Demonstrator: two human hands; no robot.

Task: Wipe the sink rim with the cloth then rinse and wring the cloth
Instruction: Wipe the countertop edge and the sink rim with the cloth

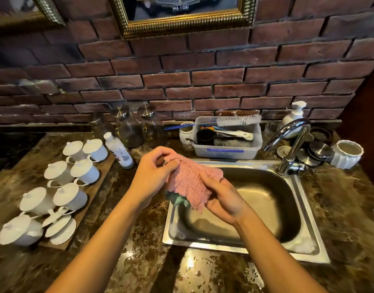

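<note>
A fluffy pink cloth [189, 179] with a teal underside hangs above the left rim of the steel sink [309, 210]. My left hand [154, 174] pinches its upper left corner between thumb and fingers. My right hand [222, 197] grips its lower right edge, palm up, over the basin. The cloth is stretched between both hands. The chrome tap [292, 144] stands at the sink's back right corner, and no water is seen running. Some foam lies in the sink's front right corner.
White lidded cups [76, 172] sit on a wooden board to the left. A white bottle [118, 150] and glass jars stand behind it. A plastic tub [226, 140] with a bottle brush sits behind the sink. A soap dispenser [294, 117] and white pot [347, 153] are at right.
</note>
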